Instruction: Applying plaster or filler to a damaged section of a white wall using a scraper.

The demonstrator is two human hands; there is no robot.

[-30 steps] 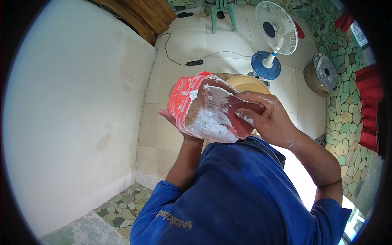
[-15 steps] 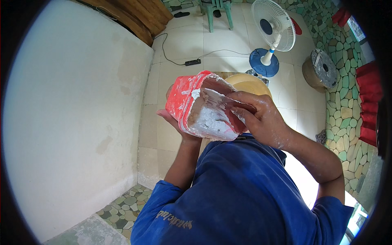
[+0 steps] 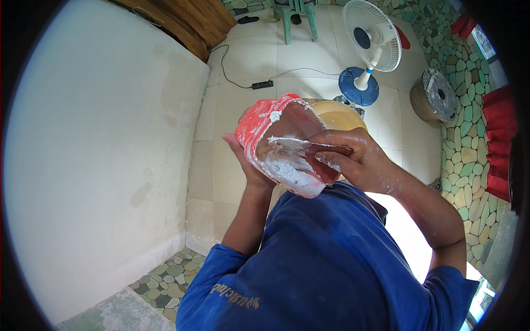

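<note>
My left hand (image 3: 252, 169) supports a red plastic tub (image 3: 258, 120) from its left side and underneath, its fingers partly hidden behind it. The tub is tilted, with its open mouth facing me and to the right. White putty (image 3: 288, 172) coats the near inner wall and crusts the rim. My right hand (image 3: 358, 157) pinches a thin, flat, reddish scraper (image 3: 301, 147) between thumb and fingers. The scraper reaches into the tub's mouth and has white paste smeared along it. White specks dot my right hand and wrist.
Behind the tub sits a round yellow basin (image 3: 338, 115). Farther off stand a fan (image 3: 364, 83) on a blue base, a power strip (image 3: 262, 84) with its cord, a green chair (image 3: 298, 22) and a grey-topped bucket (image 3: 436, 96). A pale wall (image 3: 105, 154) rises at left.
The tub has tipped and turned slightly, showing more of its inside. The scraper has shifted along the near inner wall, its edge now standing off the paste.
</note>
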